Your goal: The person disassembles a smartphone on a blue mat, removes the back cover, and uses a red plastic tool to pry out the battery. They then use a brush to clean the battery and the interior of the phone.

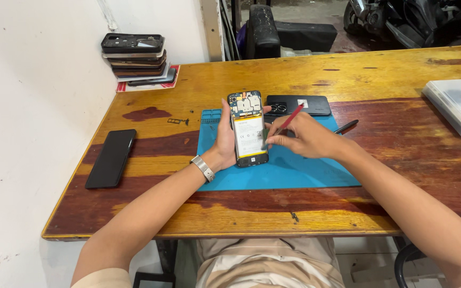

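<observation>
- Gripping the opened phone point(248, 128) by its side, the left hand point(224, 140) holds it above the blue mat point(294, 170).
- Right hand point(304, 140) pinches a red tool point(288, 121), tip at the phone's edge.

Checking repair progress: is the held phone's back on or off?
Off. The phone in the left hand shows its bare battery and circuit board; a black back cover lies behind it on the table.
</observation>
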